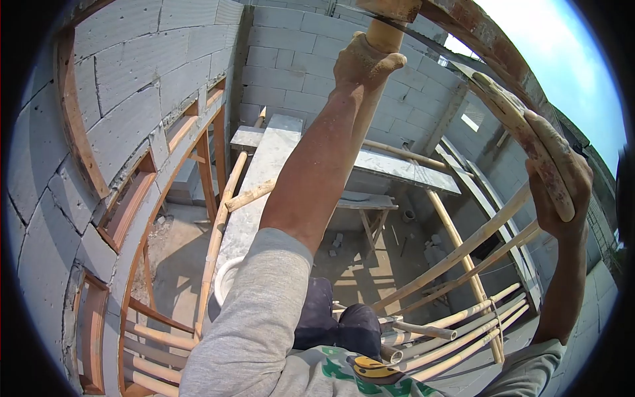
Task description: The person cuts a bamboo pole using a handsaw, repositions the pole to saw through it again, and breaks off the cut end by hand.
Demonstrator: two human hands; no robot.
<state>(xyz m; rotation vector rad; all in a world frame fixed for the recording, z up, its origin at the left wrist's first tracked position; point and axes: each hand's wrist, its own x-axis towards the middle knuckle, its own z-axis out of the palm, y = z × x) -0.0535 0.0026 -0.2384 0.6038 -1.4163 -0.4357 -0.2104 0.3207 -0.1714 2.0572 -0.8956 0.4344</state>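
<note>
- Block walls [284,63] surround scaffolding [446,228].
- Left grip [367,63] wraps a pole [385,36].
- Right grip [574,175] clasps a tool [509,118].
- Seemingly overhead tool work; next move calls for balance.

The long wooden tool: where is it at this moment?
In the head view, the wooden tool is toward the upper right, gripped in the right hand, its upper end appearing beside the reddish-brown beam.

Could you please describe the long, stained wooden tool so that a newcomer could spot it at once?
Find the rusty-brown beam edging the bright sky, upper right. Just below, the bare right grip holds the long wooden tool. Unlike the round, pale bamboo poles farther down, it is hand-held and smeared reddish.
</note>
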